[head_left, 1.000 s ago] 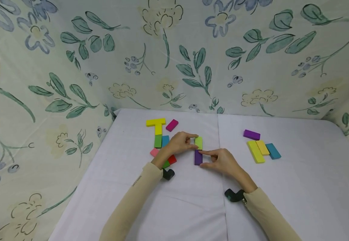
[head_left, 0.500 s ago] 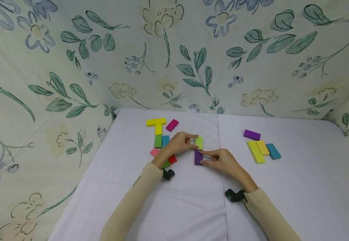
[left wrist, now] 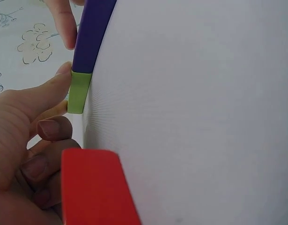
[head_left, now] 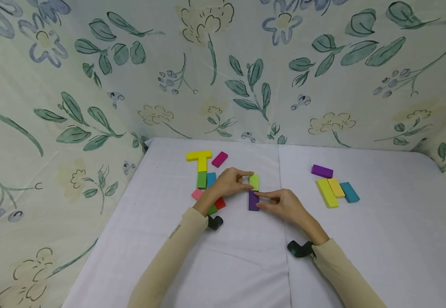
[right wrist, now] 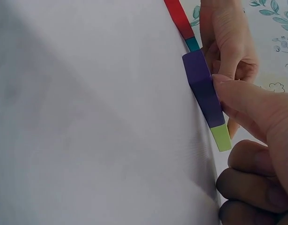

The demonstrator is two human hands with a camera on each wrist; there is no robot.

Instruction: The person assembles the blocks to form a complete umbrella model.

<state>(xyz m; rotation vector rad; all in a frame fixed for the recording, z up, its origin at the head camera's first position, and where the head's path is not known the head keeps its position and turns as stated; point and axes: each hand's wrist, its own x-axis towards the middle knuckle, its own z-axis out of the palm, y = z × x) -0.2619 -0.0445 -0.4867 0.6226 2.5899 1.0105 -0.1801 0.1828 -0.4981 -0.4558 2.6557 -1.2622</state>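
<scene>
A light green block (head_left: 254,182) lies end to end with a purple block (head_left: 253,201) on the white cloth. My left hand (head_left: 230,182) pinches the light green one, index fingertip at its far end and thumb close to the seam. My right hand (head_left: 283,206) holds the purple block from its right side, index fingertip near the seam and thumb (right wrist: 232,89) against its long side. The other fingers of both hands are curled in. In the left wrist view a red block (left wrist: 97,187) stands large in front of the left hand.
Left of the hands, yellow blocks (head_left: 202,164) form a T above green (head_left: 201,180) and blue (head_left: 211,179) blocks; my left arm partly hides this group. A magenta block (head_left: 219,159) lies beside it. On the right are purple (head_left: 322,171), yellow (head_left: 327,193), orange-yellow (head_left: 336,188) and blue (head_left: 349,192) blocks.
My right thumb has slid from the purple block's near corner up along its right side. The left hand and both blocks have stayed in place.
</scene>
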